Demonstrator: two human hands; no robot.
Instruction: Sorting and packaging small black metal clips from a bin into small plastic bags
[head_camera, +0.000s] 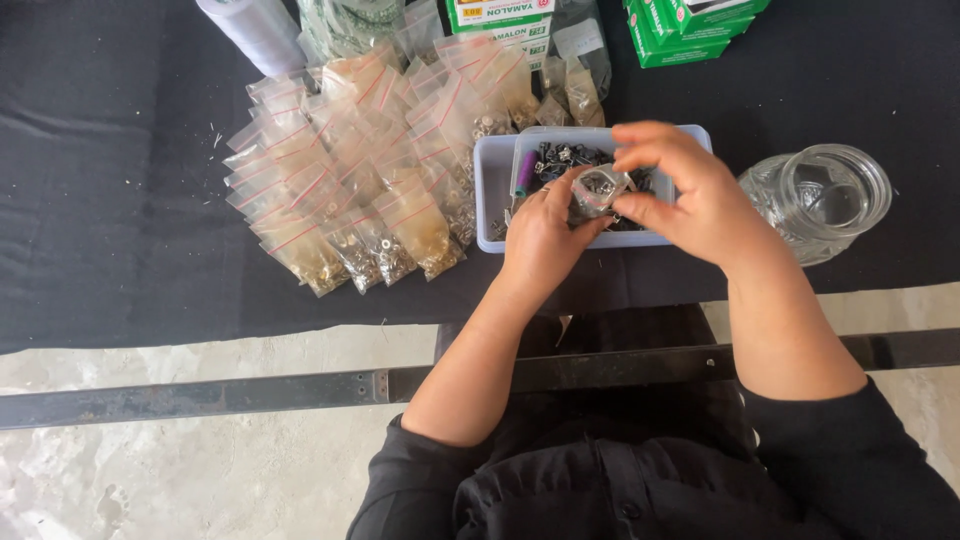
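Observation:
My left hand (540, 240) and my right hand (690, 195) together hold a small clear plastic bag (595, 192) with small metal parts inside. They hold it just above a pale blue plastic tray (492, 190) that contains dark metal parts and a purple piece (526, 172). The left fingers pinch the bag from below, while the right fingers grip its top edge. Both forearms are bare below black sleeves.
A heap of small filled zip bags with red strips (350, 170) lies left of the tray on the black cloth-covered table (110, 200). A clear glass jar (820, 200) lies at the right. Green and white boxes (690, 25) and a white roll (255, 30) stand at the back.

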